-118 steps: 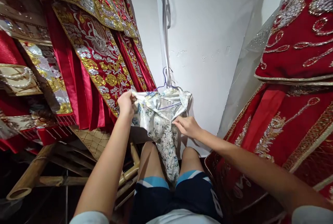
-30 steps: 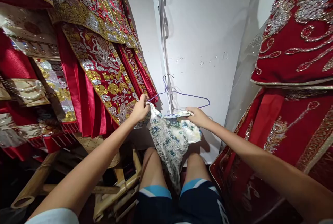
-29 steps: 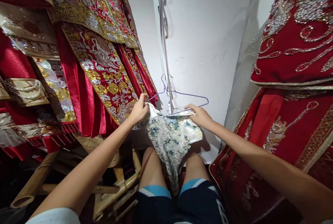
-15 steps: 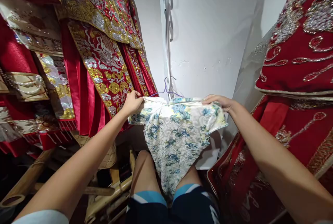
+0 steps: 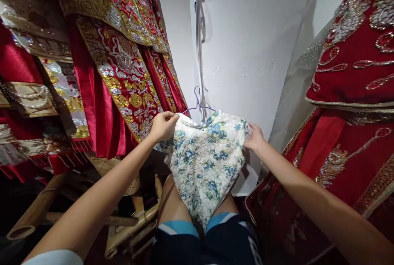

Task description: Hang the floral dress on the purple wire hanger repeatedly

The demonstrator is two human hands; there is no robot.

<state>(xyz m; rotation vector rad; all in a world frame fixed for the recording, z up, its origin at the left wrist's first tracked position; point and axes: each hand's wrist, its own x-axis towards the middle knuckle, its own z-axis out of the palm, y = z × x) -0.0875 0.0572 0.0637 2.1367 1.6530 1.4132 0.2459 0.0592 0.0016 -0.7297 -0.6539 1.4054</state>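
Observation:
A white garment with blue and green flowers (image 5: 209, 154) hangs in front of my legs on a thin purple hanger (image 5: 197, 100), whose hook shows above the collar. My left hand (image 5: 165, 126) pinches the garment at its left shoulder, beside the collar. On the other side, my right hand (image 5: 253, 136) holds the edge of the short right sleeve, with the fingertips partly behind the cloth. The garment narrows toward the bottom, between my thighs.
Red embroidered garments with gold and silver (image 5: 123, 80) hang at the left, above bamboo furniture (image 5: 37, 211). More beaded red garments (image 5: 353, 80) hang at the right. A white metal upright (image 5: 198, 31) runs down the pale wall (image 5: 246, 31).
My right hand has moved left and down, from the top of the shoulder to the sleeve edge. My left hand has shifted slightly right. The garment's front now lies flatter and its collar shows.

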